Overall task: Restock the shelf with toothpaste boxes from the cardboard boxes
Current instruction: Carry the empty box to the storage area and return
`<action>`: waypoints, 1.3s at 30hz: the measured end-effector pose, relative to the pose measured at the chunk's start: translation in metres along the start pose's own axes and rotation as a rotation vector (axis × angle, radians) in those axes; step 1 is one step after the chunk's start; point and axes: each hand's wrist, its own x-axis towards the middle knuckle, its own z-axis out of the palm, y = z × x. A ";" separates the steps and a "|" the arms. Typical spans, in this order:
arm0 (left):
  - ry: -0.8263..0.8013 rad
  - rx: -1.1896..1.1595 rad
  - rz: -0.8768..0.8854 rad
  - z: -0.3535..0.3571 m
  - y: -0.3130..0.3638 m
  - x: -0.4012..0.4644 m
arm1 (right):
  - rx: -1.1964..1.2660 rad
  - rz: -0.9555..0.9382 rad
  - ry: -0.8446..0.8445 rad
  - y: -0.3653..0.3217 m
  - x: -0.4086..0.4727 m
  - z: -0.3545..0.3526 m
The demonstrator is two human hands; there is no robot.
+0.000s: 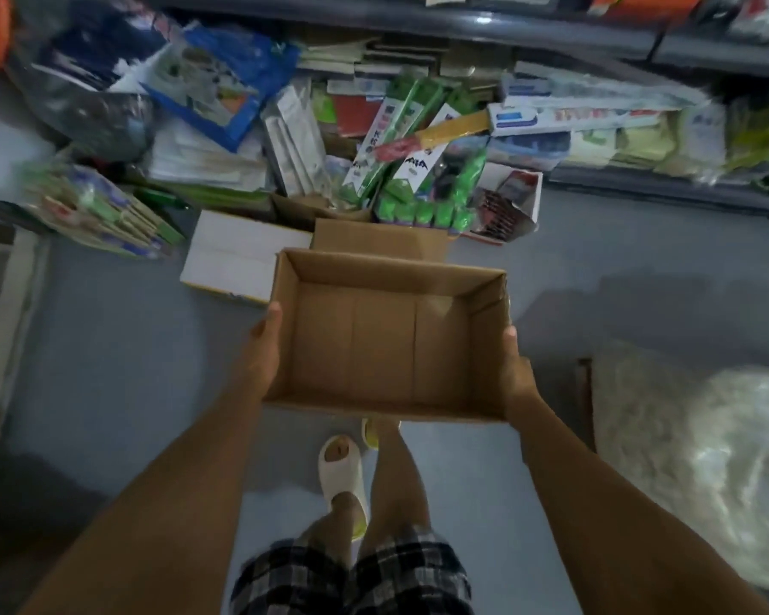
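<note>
Two hands carried an emptied carton (387, 344) above the grey floor (121, 370), the left hand (263, 348) gripping its left wall and the right hand (513, 366) its right wall, thumbs on the rims. No toothpaste boxes remained inside, suggesting that load was done. More stock sat ahead: a white box (236, 255) and green packs (418, 170) in a pile below the shelf (667, 188). Motion blur hid most labels, and the fingers beneath the carton were out of sight.
</note>
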 end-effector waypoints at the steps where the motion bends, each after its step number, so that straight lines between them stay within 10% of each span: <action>1: -0.020 0.039 -0.028 0.010 0.007 0.020 | 0.000 0.014 0.003 -0.010 0.020 0.008; 24: 0.000 -0.020 -0.084 0.154 0.032 0.300 | 0.087 0.007 -0.072 -0.090 0.290 0.133; 39: -0.159 0.773 0.243 0.125 0.049 0.253 | -0.533 -0.177 0.055 -0.087 0.217 0.119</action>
